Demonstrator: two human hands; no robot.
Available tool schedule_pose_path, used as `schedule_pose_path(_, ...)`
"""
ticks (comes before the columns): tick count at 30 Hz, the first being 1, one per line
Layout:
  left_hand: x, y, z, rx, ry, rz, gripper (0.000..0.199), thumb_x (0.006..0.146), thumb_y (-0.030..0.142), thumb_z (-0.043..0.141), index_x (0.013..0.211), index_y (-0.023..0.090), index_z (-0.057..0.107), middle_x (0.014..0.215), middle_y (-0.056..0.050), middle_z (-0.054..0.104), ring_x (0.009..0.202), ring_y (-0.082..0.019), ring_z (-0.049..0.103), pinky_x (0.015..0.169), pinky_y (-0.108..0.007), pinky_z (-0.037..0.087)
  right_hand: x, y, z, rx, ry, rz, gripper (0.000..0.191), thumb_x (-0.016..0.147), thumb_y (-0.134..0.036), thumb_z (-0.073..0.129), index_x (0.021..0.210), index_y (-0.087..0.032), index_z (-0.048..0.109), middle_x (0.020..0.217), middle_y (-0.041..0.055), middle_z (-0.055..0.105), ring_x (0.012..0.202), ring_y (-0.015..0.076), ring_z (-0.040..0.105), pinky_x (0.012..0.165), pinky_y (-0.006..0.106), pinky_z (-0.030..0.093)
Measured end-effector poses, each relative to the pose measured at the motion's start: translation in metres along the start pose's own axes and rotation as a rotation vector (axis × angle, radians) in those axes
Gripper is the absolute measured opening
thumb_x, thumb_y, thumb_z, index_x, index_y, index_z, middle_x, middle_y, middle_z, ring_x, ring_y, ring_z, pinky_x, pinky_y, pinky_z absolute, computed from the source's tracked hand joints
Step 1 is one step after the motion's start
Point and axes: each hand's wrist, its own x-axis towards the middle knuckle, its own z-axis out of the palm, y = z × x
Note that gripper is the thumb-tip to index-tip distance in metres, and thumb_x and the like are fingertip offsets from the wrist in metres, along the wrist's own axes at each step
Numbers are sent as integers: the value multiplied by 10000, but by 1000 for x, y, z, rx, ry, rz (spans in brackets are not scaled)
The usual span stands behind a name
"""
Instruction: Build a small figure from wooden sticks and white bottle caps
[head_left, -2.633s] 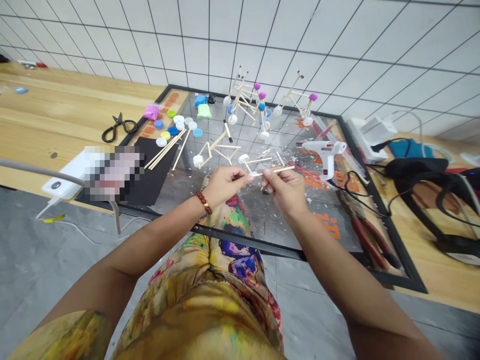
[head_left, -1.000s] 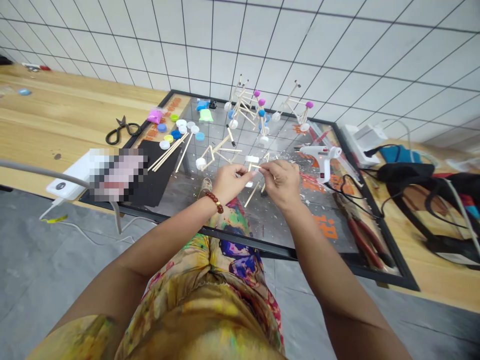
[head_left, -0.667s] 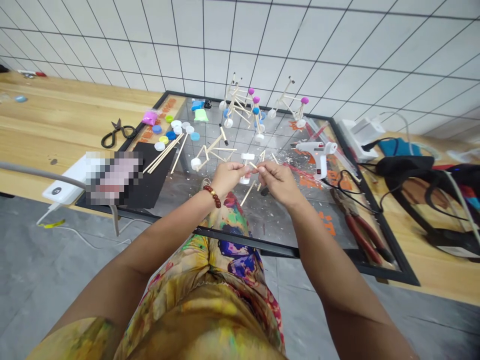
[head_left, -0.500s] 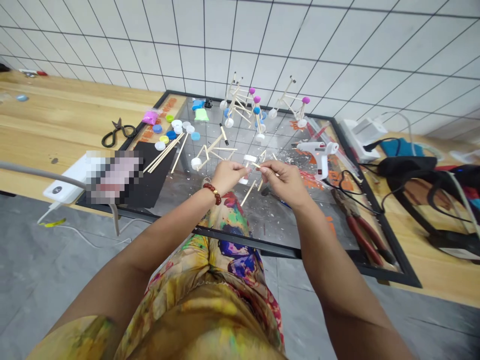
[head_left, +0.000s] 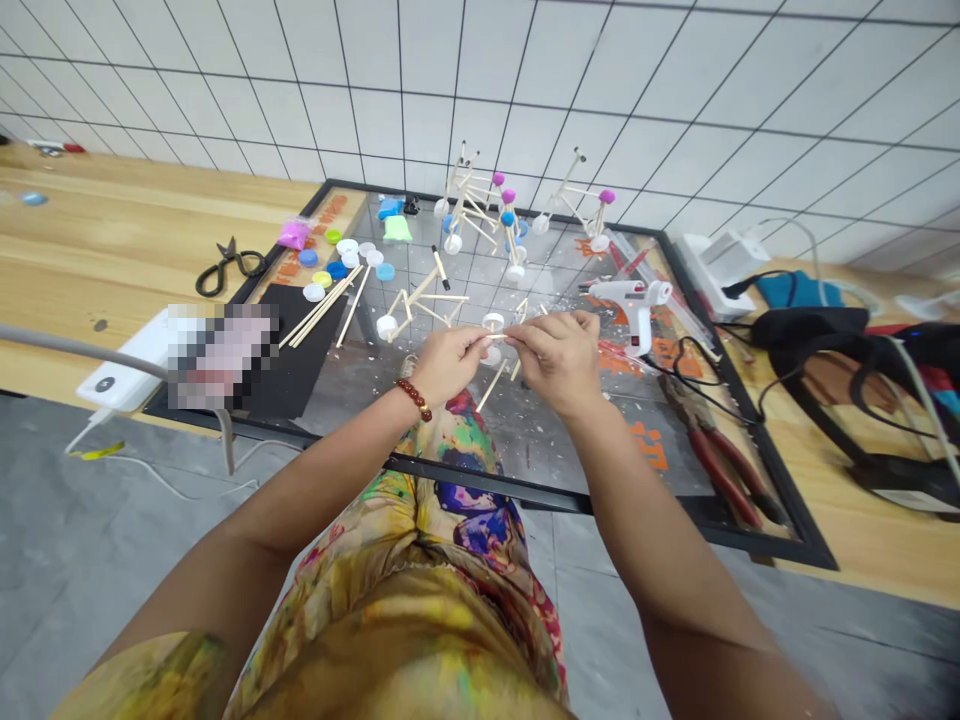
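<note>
A short wooden stick (head_left: 497, 337) spans the gap between my two hands. My left hand (head_left: 448, 366), with a red bead bracelet at the wrist, pinches its left end. The other end is between the closed fingers of my right hand (head_left: 559, 362). Just beyond the stick a white cap (head_left: 493, 322) shows, and its contact with the fingers is hard to tell. Left of my hands stands a small stick frame (head_left: 420, 300) with a white cap and black-tipped ends. A loose stick (head_left: 491, 386) lies on the glass below my hands.
Stick models (head_left: 480, 205) with pink and blue knobs stand at the back. A glue gun (head_left: 634, 300) and pliers (head_left: 724, 460) lie right. Left are bottle caps (head_left: 337, 270), loose sticks (head_left: 322, 308), scissors (head_left: 229, 266) and a white power bank (head_left: 139, 365).
My hands have come closer together, and the stick now runs level between them. The fingers of my right hand have shifted on it. The whole view has moved slightly.
</note>
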Motion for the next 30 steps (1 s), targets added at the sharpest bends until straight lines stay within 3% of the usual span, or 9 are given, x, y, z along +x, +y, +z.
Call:
schedule_pose_path(11,-3,8,-2,156,-22,38,241,907,220,465,723,184,616,623,4,558,633,-146,531,636,-270,364,3,-7,-7,-67,-36,-2,261,1037,-301,449,974,-300,702,916,10,753,931,223,573,880,448,207)
schedule_pose_path(16,-3,10,-3,-30,-23,-18,313,905,273,475,615,181,553,556,26,524,578,-116,497,608,-253,356,2,-8,-6,-40,15,4,231,1025,-283,482,975,-316,705,924,-12,756,946,217,586,896,449,209)
schedule_pose_path(23,-4,13,-6,-318,-95,-105,235,906,254,443,789,174,631,630,35,596,493,-70,462,543,-216,378,3,-5,-2,82,34,68,287,1026,-392,468,959,-295,729,913,17,734,914,211,596,896,428,240)
schedule_pose_path(27,-5,14,-5,-343,-93,-100,160,877,249,515,767,174,604,630,35,570,496,-74,455,530,-225,358,3,-4,0,101,-5,59,269,1026,-354,460,999,-300,722,934,14,723,916,203,588,879,417,249)
schedule_pose_path(30,-5,13,-4,-209,-38,-32,247,904,294,531,684,184,554,566,45,489,532,-91,438,560,-239,341,3,-5,0,69,-21,51,261,1023,-333,462,1016,-299,720,932,19,715,910,203,579,877,417,245)
